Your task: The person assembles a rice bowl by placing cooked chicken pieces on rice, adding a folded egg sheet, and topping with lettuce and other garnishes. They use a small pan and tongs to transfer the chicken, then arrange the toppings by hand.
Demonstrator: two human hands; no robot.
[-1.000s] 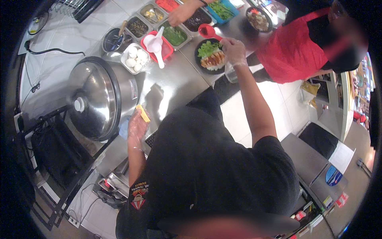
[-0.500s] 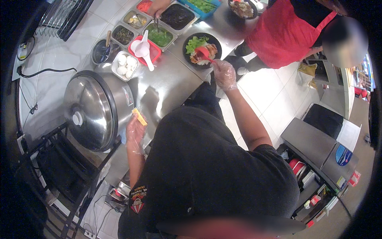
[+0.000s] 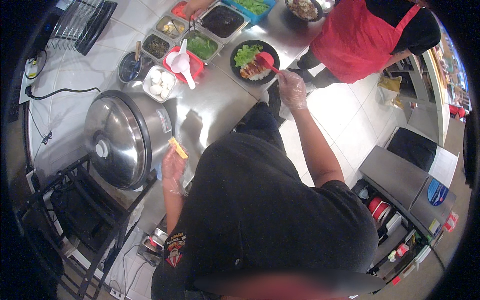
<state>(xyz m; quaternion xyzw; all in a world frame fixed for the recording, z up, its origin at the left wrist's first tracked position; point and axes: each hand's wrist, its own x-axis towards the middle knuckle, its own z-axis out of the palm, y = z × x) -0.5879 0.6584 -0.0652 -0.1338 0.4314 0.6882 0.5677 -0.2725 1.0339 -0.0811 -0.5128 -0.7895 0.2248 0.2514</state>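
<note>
My right hand [image 3: 292,90], in a clear plastic glove, grips the handle of a red ladle [image 3: 265,60]. The ladle's head is over the right part of a black bowl [image 3: 274,48] on the steel counter. Inside the bowl are green lettuce [image 3: 245,55], white rice [image 3: 259,76] and sliced browned meat [image 3: 251,70] with a glossy look. My left hand [image 3: 172,164], gloved too, is beside the large steel cooker [image 3: 114,131]. Its fingers hold a small yellow slip [image 3: 178,148], perhaps paper; the print on it is too small to tell.
A white container of eggs [image 3: 159,84], a red tub [image 3: 196,67] with white scoops and steel trays of toppings [image 3: 201,46] line the counter. Another person's hand [image 3: 195,7] holds tongs at the trays. At right stands a person in a red apron [image 3: 345,42].
My right hand and the ladle have moved right, uncovering more of the meat. My left hand still holds the yellow slip. The other person's hand has shifted slightly left at the trays.
</note>
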